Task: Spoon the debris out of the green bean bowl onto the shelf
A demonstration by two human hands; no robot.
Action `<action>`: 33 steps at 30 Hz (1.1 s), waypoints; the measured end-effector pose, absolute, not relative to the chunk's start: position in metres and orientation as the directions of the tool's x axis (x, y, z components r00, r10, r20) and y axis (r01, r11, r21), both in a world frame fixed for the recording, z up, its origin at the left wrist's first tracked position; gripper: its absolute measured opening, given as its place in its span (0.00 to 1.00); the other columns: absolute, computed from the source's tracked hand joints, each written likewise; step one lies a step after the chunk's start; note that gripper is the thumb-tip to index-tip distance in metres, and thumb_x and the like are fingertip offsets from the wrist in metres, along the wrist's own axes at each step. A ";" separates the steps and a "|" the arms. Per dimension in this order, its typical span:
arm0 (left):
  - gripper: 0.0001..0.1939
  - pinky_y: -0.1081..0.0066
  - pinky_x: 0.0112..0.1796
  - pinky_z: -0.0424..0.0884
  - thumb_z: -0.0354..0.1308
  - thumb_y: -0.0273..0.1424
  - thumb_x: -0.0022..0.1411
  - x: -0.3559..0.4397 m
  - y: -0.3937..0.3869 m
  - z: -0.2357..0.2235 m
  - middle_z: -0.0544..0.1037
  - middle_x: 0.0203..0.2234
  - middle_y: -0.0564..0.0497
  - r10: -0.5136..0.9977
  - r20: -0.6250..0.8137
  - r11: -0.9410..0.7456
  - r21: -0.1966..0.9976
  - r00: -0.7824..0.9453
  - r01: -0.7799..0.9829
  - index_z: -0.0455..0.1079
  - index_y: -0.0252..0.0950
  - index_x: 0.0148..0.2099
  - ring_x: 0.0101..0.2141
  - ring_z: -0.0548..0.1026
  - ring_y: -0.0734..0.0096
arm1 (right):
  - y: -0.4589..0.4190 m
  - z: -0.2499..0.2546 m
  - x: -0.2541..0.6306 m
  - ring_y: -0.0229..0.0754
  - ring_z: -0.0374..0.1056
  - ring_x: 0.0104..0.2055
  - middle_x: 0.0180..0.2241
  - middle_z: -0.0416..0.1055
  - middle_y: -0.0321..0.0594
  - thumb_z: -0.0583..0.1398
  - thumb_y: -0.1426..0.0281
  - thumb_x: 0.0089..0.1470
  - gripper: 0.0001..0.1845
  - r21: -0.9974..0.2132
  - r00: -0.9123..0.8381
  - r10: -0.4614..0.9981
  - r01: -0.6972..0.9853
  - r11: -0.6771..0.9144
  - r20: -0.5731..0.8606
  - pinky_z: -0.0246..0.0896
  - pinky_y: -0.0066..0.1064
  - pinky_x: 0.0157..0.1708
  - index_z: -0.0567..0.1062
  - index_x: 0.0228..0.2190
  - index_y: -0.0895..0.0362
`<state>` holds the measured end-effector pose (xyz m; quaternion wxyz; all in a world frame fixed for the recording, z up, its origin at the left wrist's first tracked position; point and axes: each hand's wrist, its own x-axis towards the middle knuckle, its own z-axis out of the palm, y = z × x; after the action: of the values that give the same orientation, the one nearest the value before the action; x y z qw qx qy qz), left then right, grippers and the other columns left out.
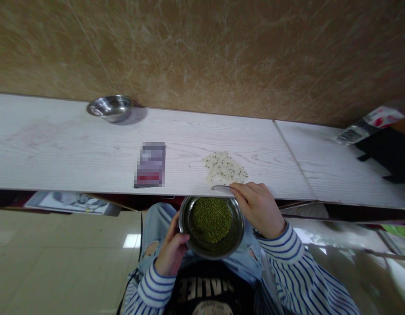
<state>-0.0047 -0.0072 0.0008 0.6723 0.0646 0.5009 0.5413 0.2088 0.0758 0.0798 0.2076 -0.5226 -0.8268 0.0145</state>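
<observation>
My left hand (173, 247) grips the left rim of a steel bowl (237, 238), which is just below the counter's front edge, over my lap. Many small green beans (211, 219), like mung beans, lie in it. Between the fingers of my right hand (258, 205) is a metal spoon (222, 188), its tip at the counter edge above the bowl. The spoon's handle is hidden in the hand. Just beyond the spoon, a loose heap of white rice-like grains (225, 168) mixed with some green beans is spread on the counter.
A second steel bowl (111, 108) stands at the back left of the white counter (186, 140), near the marble wall. A flat, blurred-out packet or phone-like thing (150, 165) lies left of the grains. Plastic packaging (369, 124) and a black object (388, 153) occupy the right end.
</observation>
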 end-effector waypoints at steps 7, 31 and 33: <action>0.33 0.68 0.33 0.67 0.59 0.24 0.40 -0.004 -0.007 0.002 0.76 0.45 0.53 0.795 -0.601 0.421 0.648 -0.086 -0.635 0.70 0.47 0.53 0.42 0.70 0.60 | 0.076 0.080 0.209 0.40 0.71 0.37 0.33 0.77 0.41 0.53 0.69 0.62 0.12 -0.242 -0.369 0.873 0.859 0.452 0.320 0.57 0.34 0.37 0.75 0.41 0.56; 0.31 0.71 0.31 0.69 0.59 0.23 0.41 -0.005 -0.008 0.001 0.77 0.41 0.53 0.793 -0.601 0.393 0.631 -0.101 -0.669 0.71 0.45 0.51 0.37 0.72 0.65 | 0.077 0.075 0.194 0.40 0.70 0.37 0.34 0.77 0.40 0.53 0.69 0.62 0.11 -0.299 -0.382 0.876 0.833 0.465 0.295 0.57 0.34 0.40 0.74 0.41 0.55; 0.31 0.70 0.31 0.70 0.60 0.24 0.42 -0.007 -0.008 -0.002 0.77 0.43 0.52 0.798 -0.594 0.393 0.637 -0.098 -0.663 0.70 0.45 0.52 0.38 0.72 0.64 | 0.083 0.073 0.192 0.41 0.70 0.37 0.34 0.77 0.40 0.53 0.68 0.62 0.11 -0.278 -0.362 0.880 0.850 0.447 0.308 0.56 0.34 0.39 0.74 0.41 0.55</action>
<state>-0.0065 -0.0080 -0.0016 0.6681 0.0675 0.5000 0.5469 0.1920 0.0831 0.0732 0.2092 -0.5244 -0.8246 0.0357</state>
